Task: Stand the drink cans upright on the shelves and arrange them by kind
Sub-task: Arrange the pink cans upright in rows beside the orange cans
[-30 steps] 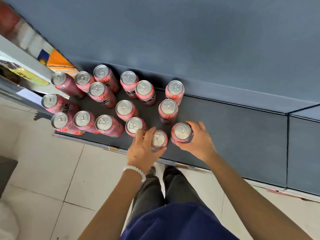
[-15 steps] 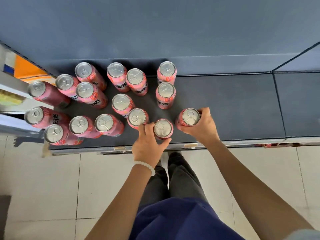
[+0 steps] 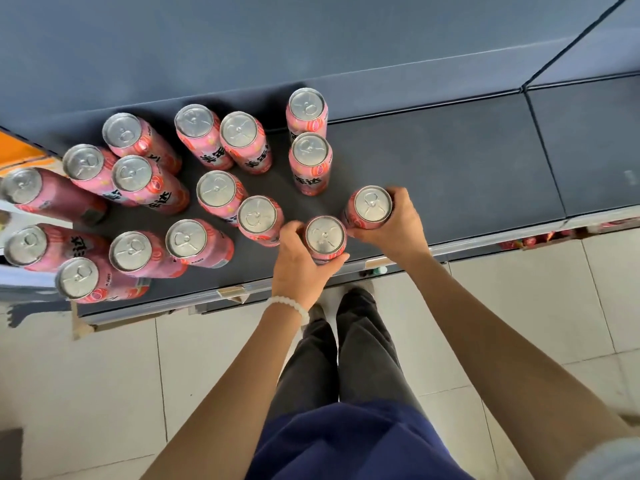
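Several pink drink cans stand upright on a dark grey shelf [image 3: 450, 174], all of one kind, grouped on its left half. My left hand [image 3: 301, 268] grips a pink can [image 3: 325, 235] near the shelf's front edge, thumb on the right and fingers on the left. My right hand [image 3: 398, 226] grips another pink can [image 3: 372, 205] just to the right and slightly further back. Two more cans [image 3: 310, 150] stand in a column behind them, and a can [image 3: 258, 216] stands just left of my left hand.
The shelf's right half is bare, with a seam to another shelf panel [image 3: 588, 133] at far right. A blue back wall [image 3: 311, 39] rises behind. Tiled floor [image 3: 138, 375] and my legs lie below the shelf edge. Orange packaging [image 3: 20, 150] shows at far left.
The view has shifted, so the cans appear lower and more centred. Both hands keep their grip; the right-hand can has moved a little to the right, away from the left-hand can.
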